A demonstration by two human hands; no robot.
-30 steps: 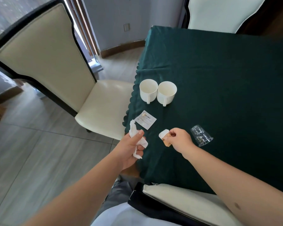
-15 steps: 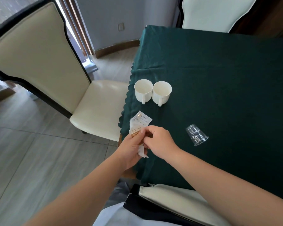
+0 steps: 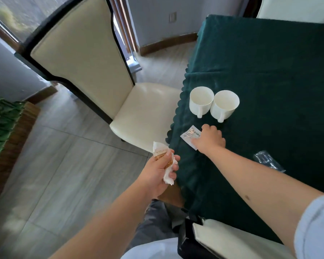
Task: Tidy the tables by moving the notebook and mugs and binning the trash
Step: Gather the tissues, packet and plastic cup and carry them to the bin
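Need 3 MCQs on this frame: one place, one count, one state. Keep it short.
1. Where does the clear plastic cup lie?
A. on the chair seat
B. on the green tablecloth, right of the right forearm
C. inside a mug

2. How many white mugs stand on the table?
A. one
B. two
C. four

3. What is the left hand doing?
A. gripping a wrapper and a crumpled tissue
B. resting flat on the table
C. lifting a mug

Key:
1 B: the cup lies on its side on the cloth, past the right arm.
2 B: two mugs stand side by side, handles toward the camera.
3 A: its fingers curl round both pieces of trash, off the table edge, while the right hand reaches onto the white packet.
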